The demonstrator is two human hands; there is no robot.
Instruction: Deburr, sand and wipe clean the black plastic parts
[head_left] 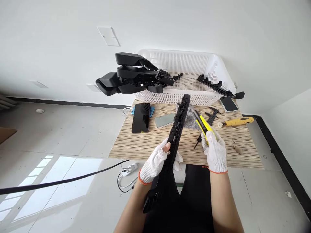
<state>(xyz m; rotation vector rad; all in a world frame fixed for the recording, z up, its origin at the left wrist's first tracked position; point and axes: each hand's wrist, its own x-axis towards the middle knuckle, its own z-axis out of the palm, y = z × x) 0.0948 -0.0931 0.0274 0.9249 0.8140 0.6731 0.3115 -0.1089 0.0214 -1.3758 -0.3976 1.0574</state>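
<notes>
My left hand (155, 163), in a white knit glove with one bare fingertip showing, is wrapped round the middle of a long black plastic part (178, 124) that runs from my lap up over the small striped table (150, 145). My right hand (215, 150), also gloved, is closed on a yellow and black utility knife (202, 124). The knife's blade end lies close to the upper section of the black part; whether it touches is unclear.
A white slotted basket (191, 61) at the table's far edge holds several black plastic parts (131, 76) that overhang its left side. On the table lie a black phone (141, 117), a grey block (164, 120), a caliper (212, 116), a yellow tool (236, 121) and a second phone (228, 104).
</notes>
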